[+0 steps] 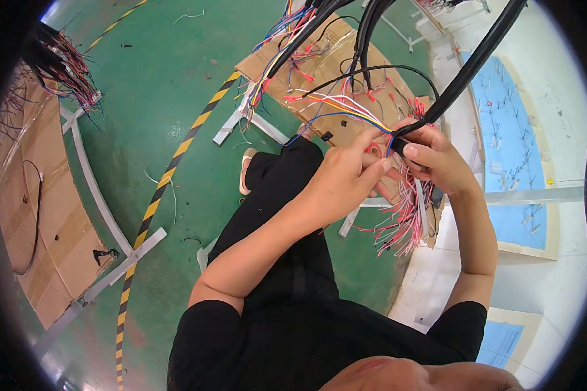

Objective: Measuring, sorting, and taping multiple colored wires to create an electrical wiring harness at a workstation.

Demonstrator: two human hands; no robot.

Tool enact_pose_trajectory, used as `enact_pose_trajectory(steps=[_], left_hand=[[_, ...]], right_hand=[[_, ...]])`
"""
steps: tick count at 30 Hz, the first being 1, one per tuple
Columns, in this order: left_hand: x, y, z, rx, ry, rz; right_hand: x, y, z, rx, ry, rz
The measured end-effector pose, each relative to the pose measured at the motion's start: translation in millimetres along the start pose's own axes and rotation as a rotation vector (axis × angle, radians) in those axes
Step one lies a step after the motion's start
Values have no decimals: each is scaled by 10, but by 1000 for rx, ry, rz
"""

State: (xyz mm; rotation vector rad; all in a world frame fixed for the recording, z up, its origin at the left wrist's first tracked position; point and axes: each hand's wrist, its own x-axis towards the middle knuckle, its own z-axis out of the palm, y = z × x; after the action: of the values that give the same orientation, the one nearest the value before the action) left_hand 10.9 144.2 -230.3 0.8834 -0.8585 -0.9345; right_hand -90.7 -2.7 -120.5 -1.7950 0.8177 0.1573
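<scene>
A thick black cable (466, 78) comes down from the upper right to my hands. Where its sheath ends, blue, yellow, white and red wires (355, 107) fan out to the left over the cardboard. My right hand (440, 159) is closed around this end, with a short black piece (404, 147) between thumb and fingers. Just left of it, my left hand (346, 176) is closed, its thumb and fingers pinching at the blue wire (389, 144). A small red ring-shaped thing (374, 150) shows between the hands, partly covered by fingers.
Cardboard (336, 49) covers the work surface, with more black cables and loose wire ends on it. A dense bundle of red and white wires (404, 218) hangs below my hands. Another cardboard-topped stand (45, 215) is at left, past striped floor tape (169, 176). Blue boards line the right wall.
</scene>
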Motion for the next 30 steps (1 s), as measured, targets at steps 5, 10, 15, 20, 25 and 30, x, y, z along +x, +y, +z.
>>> enact_pose_trajectory(steps=[5, 10, 15, 20, 25, 30], left_hand=[[-13, 17, 5, -10, -4, -12], [-7, 20, 13, 27, 6, 15], [8, 14, 14, 28, 19, 25], [-2, 22, 11, -31, 30, 14], [-7, 28, -1, -12, 28, 28], [-9, 37, 1, -48, 34, 23]], right_hand=[[23, 47, -26, -1, 54, 19], [29, 3, 15, -58, -19, -9], [28, 3, 43, -45, -6, -6], [45, 29, 70, -33, 19, -20], [43, 21, 76, -29, -14, -58], [19, 39, 114, 21, 12, -61]])
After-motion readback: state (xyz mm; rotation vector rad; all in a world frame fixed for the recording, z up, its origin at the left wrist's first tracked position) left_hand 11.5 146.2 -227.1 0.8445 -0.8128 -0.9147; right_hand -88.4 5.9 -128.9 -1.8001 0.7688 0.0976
